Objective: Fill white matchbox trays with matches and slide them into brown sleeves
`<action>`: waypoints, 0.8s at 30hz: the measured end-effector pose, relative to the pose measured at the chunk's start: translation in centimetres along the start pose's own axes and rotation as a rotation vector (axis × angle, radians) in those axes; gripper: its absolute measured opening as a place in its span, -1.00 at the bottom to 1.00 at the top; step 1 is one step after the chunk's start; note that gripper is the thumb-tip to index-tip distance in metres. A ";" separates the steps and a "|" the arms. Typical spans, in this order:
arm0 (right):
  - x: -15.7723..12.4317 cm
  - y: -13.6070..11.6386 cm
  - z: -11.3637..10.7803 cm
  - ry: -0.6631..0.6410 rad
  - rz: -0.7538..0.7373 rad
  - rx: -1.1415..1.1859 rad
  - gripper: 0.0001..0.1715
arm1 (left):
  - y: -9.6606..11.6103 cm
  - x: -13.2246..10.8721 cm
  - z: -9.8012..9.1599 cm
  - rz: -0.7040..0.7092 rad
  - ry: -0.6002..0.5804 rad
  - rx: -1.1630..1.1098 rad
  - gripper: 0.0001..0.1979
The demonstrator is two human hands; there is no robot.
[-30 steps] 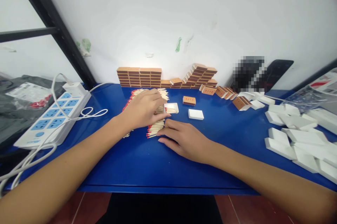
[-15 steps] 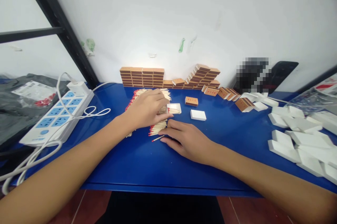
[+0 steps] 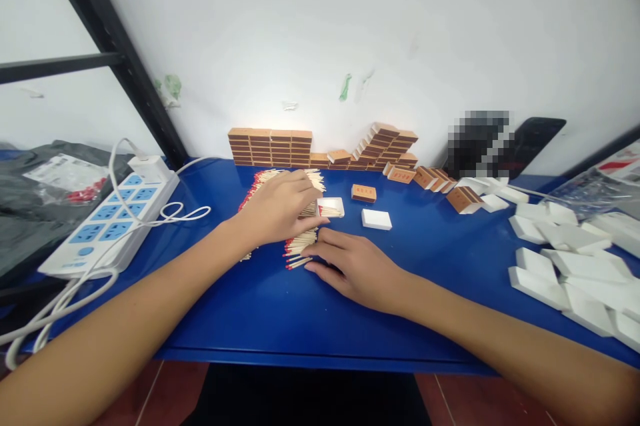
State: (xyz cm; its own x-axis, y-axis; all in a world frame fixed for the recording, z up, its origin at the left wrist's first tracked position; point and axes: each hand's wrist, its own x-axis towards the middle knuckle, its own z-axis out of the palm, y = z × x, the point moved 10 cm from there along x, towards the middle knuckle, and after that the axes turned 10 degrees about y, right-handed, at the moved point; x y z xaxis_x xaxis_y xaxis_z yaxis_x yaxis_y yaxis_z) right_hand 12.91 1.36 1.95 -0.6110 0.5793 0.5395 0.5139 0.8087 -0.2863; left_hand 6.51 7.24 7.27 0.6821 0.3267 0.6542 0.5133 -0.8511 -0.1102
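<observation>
Covering part of the spread matches (image 3: 300,244), the left hand (image 3: 280,207) lies back-up, its thumb near the open white tray (image 3: 335,202), which contains several matches; whether its grip is clenched or released cannot be told. The right hand (image 3: 357,267) has its fingertips at the stick ends of the nearest matches, heads pointing left; whether this grip grasps any is unclear. All lie on the blue desk (image 3: 235,319). Right of the tray: 1 brown matchbox (image 3: 364,193) and 1 white box (image 3: 377,219), apart.
</observation>
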 end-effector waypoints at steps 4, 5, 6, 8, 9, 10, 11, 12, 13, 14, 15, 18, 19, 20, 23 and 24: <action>0.0 -0.2 -0.1 0.006 -0.015 0.018 -0.75 | 0.1 0.0 -0.1 0.006 0.006 0.010 -0.62; 0.0 -0.2 -0.1 0.003 -0.011 0.028 -0.75 | 0.1 0.1 -0.1 0.007 0.006 0.013 -0.62; 0.1 -0.1 -0.1 -0.003 -0.003 0.039 -0.75 | 0.1 0.1 -0.1 0.008 0.004 0.015 -0.62; 0.1 0.0 0.1 -0.029 0.022 0.056 -0.76 | 0.1 0.0 0.0 0.005 -0.004 0.017 -0.63; 0.1 0.2 0.2 -0.046 0.037 0.059 -0.76 | 0.1 0.0 0.0 0.005 -0.007 0.016 -0.63; 0.1 0.3 0.4 -0.061 0.051 0.058 -0.76 | 0.1 0.0 0.0 0.005 -0.007 0.015 -0.62; 0.1 0.3 0.5 -0.076 0.061 0.054 -0.76 | 0.1 0.0 0.0 0.005 -0.006 0.013 -0.62; 0.1 0.4 0.5 -0.088 0.066 0.048 -0.76 | 0.1 0.0 0.0 0.007 -0.004 0.011 -0.62; 0.1 0.4 0.6 -0.098 0.068 0.043 -0.76 | 0.1 0.0 0.1 0.008 -0.003 0.010 -0.61; 0.1 0.3 0.6 -0.106 0.068 0.037 -0.75 | 0.0 -0.1 0.1 0.010 -0.002 0.010 -0.61; 0.1 0.3 0.6 -0.112 0.068 0.034 -0.75 | 0.0 -0.1 0.1 0.011 -0.003 0.008 -0.61; 0.2 0.1 0.2 -0.105 0.065 0.025 -0.75 | 0.0 -0.1 0.2 0.014 -0.004 0.004 -0.62; 0.2 0.1 0.0 -0.097 0.062 0.023 -0.75 | 0.0 -0.1 0.2 0.016 -0.004 0.005 -0.63; 0.2 0.0 -0.3 -0.085 0.058 0.023 -0.76 | 0.0 -0.1 0.2 0.017 -0.004 0.007 -0.63; 0.4 0.2 -1.6 -0.029 0.044 0.012 -0.79 | 0.1 -0.1 0.1 0.022 -0.002 0.014 -0.64; 0.5 0.4 -2.1 -0.006 0.042 0.002 -0.81 | 0.1 -0.1 0.1 0.023 -0.002 0.015 -0.65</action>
State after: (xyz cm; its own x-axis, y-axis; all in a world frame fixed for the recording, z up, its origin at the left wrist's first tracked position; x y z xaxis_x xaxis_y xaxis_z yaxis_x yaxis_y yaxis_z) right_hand 14.09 1.79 3.77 -0.5923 0.6136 0.5222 0.5380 0.7837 -0.3105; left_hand 6.57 7.12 7.14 0.6947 0.3083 0.6499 0.5056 -0.8519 -0.1363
